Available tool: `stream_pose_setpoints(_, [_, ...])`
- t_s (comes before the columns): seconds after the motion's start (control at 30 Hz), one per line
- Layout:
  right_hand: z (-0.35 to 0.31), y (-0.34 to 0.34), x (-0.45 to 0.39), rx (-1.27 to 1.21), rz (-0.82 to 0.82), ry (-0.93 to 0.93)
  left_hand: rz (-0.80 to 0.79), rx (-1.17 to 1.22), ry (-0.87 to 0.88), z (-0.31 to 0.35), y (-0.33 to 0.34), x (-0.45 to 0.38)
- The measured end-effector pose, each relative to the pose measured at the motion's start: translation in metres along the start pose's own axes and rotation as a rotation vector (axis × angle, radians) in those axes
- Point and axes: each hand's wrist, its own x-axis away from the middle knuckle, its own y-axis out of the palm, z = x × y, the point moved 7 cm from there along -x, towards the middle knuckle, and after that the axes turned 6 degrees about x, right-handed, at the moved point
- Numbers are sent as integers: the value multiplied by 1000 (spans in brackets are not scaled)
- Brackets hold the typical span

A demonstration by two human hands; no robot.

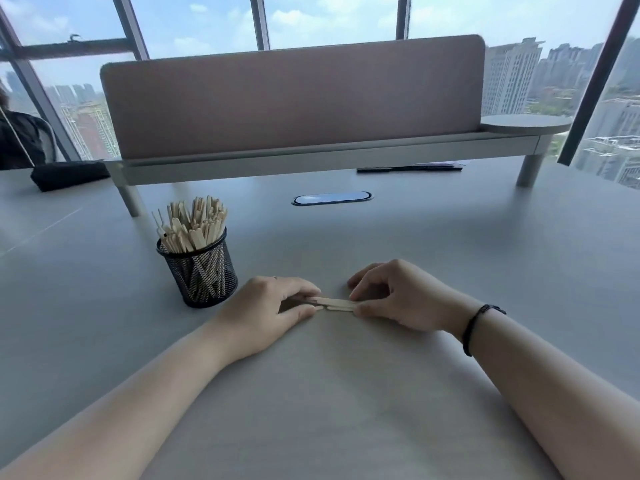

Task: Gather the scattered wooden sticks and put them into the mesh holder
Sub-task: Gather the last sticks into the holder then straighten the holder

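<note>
**Two hands pinching the last sticks: a loose bundle could spill**

The left hand [277,308] and the right hand [391,296] are each closing thumb and fingers on opposite ends of a small bundle of wooden sticks [335,304], which is lying flat on the grey table [346,393] between them. Both hands are clamped on the bundle, left at its nine o'clock end, right at its three o'clock end.

The sticks are looking slightly staggered rather than squared up, so one could be slipping out of the pinch during the lift, likely if either hand is letting go early.

The mesh holder [199,271] is standing near the left hand, at about ten o'clock from it, and is already packed with sticks fanning above its rim. Pushing more in could be jamming against those, or nudging the light holder over. No other loose sticks are showing on the table.
</note>
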Motion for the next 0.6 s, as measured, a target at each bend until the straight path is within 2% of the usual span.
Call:
stream_pose_setpoints(0.17, [8, -5, 1, 101, 18, 6, -83, -103, -120, -14, -7, 4])
stream_pose_setpoints(0.33, [27, -9, 9, 314, -109, 118, -138, -128, -178, -22, 0, 5])
stream_pose_setpoints(0.5, [22, -8, 0, 159, 37, 53, -58, -1, -197, -23, -5, 2])
stream_pose_setpoints(0.6, [28, -10, -4, 49, 102, 88, -15, 44, -213, -26, -9, 2])
